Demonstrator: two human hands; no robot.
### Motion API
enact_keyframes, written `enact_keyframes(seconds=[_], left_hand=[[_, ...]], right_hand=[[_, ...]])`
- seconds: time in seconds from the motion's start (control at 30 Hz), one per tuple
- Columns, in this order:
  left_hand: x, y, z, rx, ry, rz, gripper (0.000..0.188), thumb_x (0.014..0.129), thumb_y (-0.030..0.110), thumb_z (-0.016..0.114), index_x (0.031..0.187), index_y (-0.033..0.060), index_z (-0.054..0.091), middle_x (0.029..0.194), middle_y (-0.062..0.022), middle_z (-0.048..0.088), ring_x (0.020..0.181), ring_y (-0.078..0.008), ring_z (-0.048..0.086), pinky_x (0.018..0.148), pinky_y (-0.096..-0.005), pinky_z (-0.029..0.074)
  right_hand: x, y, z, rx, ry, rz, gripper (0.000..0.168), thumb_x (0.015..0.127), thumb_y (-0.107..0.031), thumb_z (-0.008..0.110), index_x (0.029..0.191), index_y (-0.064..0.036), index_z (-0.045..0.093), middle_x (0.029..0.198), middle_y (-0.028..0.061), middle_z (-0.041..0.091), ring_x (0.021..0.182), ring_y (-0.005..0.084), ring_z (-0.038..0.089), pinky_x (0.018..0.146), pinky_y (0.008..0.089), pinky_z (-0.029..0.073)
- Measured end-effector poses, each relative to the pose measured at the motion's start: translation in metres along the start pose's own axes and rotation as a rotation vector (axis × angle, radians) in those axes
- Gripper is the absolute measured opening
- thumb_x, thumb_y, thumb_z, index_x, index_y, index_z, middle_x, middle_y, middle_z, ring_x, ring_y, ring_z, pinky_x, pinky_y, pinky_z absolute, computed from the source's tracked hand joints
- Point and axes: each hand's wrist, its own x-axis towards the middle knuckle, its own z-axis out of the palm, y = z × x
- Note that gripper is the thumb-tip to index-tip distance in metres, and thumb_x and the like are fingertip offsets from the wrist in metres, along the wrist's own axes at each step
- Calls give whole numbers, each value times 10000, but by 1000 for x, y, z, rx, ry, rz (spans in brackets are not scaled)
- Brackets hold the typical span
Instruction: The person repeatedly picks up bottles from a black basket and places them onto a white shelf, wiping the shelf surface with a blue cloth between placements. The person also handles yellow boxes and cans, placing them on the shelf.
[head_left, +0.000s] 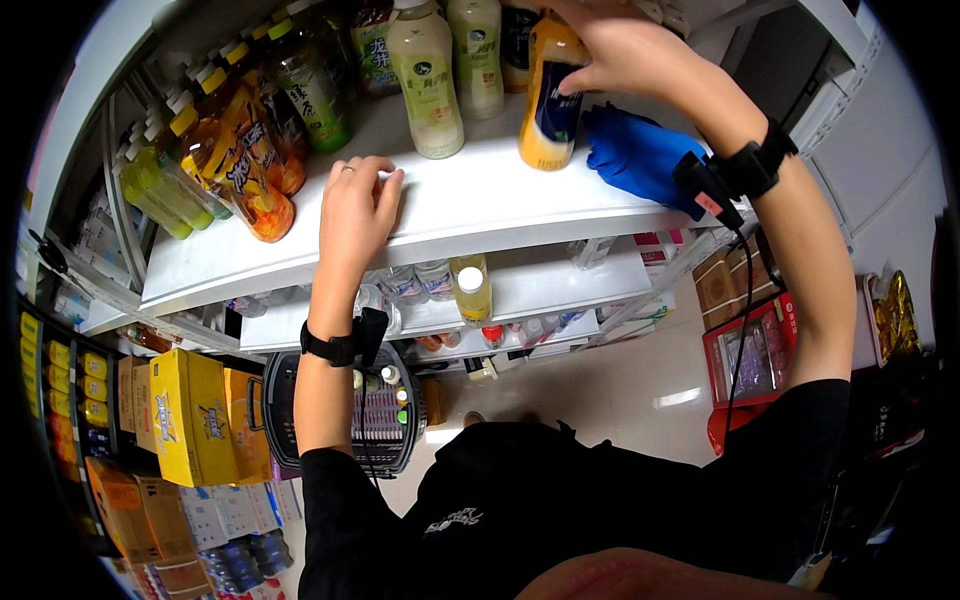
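My right hand (622, 45) is around the upper part of an orange drink bottle (551, 112) with a dark label. The thumb lies across the label, and the bottle's cap is hidden. The bottle stands upright on the white shelf (480, 195) or just over it; I cannot tell which. My left hand (356, 210) rests on the front part of the same shelf with bent fingers, the thumb apart, and nothing in it. Between the hands stands a pale green drink bottle (427, 82), with a similar bottle (478, 60) behind it. A blue cloth (645, 157) lies beside the orange bottle, below my right wrist.
Iced tea bottles (262, 195) and green tea bottles (311, 97) line the shelf's left side. On the lower shelf stands a yellow drink bottle (472, 296). A dark basket (409, 442) holding several bottles is below my left forearm, beside yellow cartons (191, 420). A red box (750, 360) sits at right.
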Motion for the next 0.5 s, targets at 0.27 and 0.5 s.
enact_keyframes(seconds=[0.27,0.5], left_hand=[[-5,-3,11,-92,-90,-169,205,876,202,685,823,8,649,718,-157,642,753,-349,599,696,-446,489],[-6,-6,8,-101,-102,-167,200,876,205,671,828,11,652,684,-165,632,729,-359,614,692,-456,493]], right_hand=[[55,19,14,-9,-165,144,1022,700,-344,875,1495,-1,332,1451,307,434,1341,454,428,1096,496,392],[78,15,23,-28,-169,143,965,682,-334,884,1453,-9,403,1389,270,512,1241,428,529,1031,491,445]])
